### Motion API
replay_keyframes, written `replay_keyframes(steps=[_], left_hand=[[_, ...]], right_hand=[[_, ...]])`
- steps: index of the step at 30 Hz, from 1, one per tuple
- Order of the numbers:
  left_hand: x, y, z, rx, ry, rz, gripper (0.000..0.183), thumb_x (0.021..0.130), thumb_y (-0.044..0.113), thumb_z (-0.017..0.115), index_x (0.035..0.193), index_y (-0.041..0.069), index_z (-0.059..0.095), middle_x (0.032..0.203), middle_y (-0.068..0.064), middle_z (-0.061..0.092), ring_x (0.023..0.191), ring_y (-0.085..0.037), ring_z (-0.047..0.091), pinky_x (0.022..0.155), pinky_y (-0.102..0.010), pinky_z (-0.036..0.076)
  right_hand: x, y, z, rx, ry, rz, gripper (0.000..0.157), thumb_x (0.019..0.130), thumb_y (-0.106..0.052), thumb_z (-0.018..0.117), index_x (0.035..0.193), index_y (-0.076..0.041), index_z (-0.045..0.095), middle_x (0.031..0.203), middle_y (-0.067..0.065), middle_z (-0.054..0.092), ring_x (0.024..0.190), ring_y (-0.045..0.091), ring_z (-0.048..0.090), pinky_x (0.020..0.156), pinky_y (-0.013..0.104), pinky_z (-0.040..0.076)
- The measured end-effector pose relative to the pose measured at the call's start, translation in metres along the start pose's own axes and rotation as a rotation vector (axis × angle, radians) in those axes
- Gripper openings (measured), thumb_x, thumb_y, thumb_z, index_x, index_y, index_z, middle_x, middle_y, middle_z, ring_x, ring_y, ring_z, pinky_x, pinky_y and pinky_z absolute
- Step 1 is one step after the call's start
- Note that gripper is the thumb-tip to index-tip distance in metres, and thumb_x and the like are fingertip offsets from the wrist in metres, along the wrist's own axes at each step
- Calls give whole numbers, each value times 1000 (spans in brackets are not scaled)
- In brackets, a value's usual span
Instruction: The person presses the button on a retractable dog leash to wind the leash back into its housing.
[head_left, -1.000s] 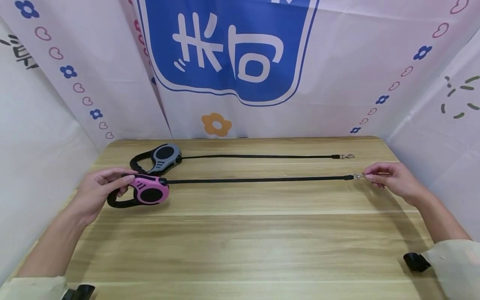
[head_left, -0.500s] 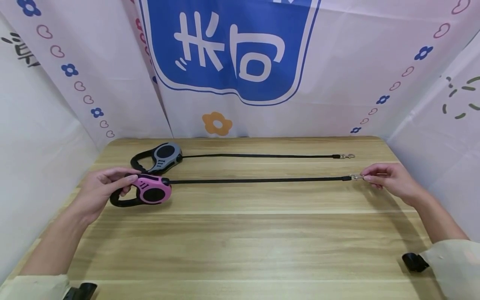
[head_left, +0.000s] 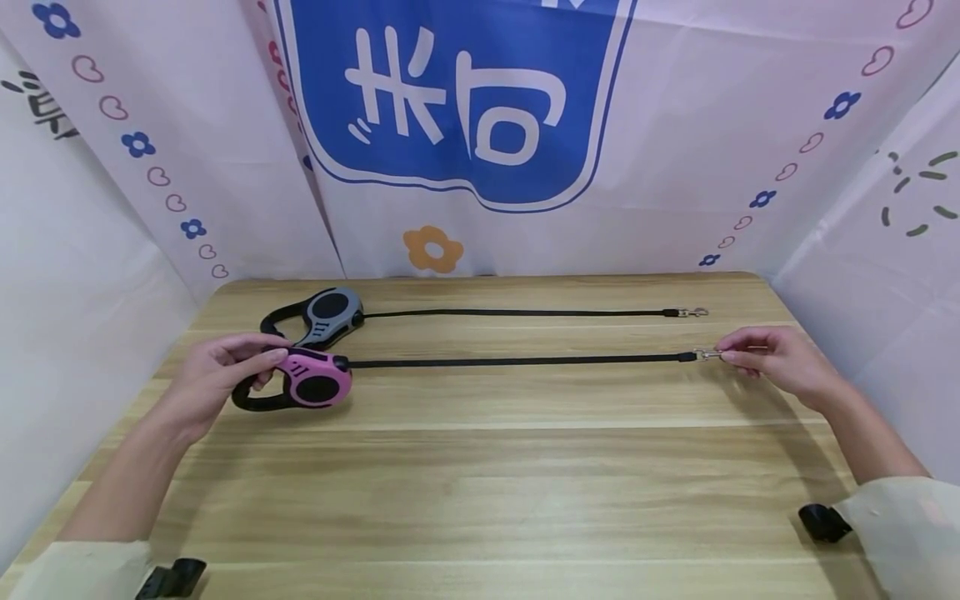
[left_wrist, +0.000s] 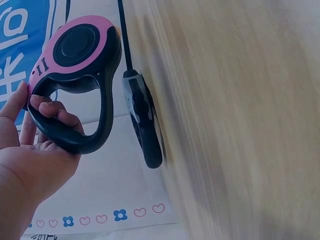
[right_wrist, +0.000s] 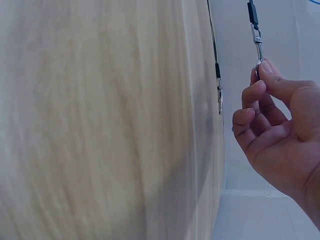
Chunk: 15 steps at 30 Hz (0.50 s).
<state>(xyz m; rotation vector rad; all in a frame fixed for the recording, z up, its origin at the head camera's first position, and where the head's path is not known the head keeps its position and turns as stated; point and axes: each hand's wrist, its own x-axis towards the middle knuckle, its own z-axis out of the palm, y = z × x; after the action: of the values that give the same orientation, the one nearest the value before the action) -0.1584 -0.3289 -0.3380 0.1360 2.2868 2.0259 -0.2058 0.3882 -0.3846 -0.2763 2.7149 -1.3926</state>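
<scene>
A pink and black retractable dog leash [head_left: 318, 377] is held by my left hand [head_left: 227, 377], whose fingers pass through the black handle loop, as the left wrist view shows. The black strap [head_left: 517, 362] of this leash stretches straight to the right. At its far end, the thumb and fingertips of my right hand [head_left: 776, 364] pinch the metal snap hook [right_wrist: 258, 45]. In the left wrist view the pink leash [left_wrist: 80, 42] appears raised off the table. Behind it, a grey and black retractable leash [head_left: 330, 310] lies on the table, its strap drawn out and parallel.
The grey leash's snap hook [head_left: 693, 312] lies near the back right of the wooden table [head_left: 480, 500]. White printed cloth [head_left: 675, 167] stands along the back and both sides.
My left hand has shifted slightly right with the pink leash, and my right hand slightly left with the hook. The strap between them is a little shorter; the grey leash stays put.
</scene>
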Motion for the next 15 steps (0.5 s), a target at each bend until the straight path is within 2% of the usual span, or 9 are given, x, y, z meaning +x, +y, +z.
replay_keyframes(steps=[10, 15], left_hand=[[6, 1, 3, 43, 7, 33, 20, 101, 4, 67, 105, 17, 82, 79, 4, 68, 68, -11, 58, 65, -23, 48], [10, 3, 5, 38, 9, 30, 18, 101, 6, 68, 105, 16, 82, 82, 5, 70, 68, -12, 58, 63, -22, 49]], right_hand=[[0, -2, 0, 39, -23, 3, 13, 100, -1, 66, 109, 7, 71, 92, -6, 73, 69, 11, 60, 57, 27, 49], [1, -1, 3, 40, -19, -12, 14, 99, 1, 67, 109, 11, 70, 91, -5, 73, 68, 12, 60, 57, 27, 50]])
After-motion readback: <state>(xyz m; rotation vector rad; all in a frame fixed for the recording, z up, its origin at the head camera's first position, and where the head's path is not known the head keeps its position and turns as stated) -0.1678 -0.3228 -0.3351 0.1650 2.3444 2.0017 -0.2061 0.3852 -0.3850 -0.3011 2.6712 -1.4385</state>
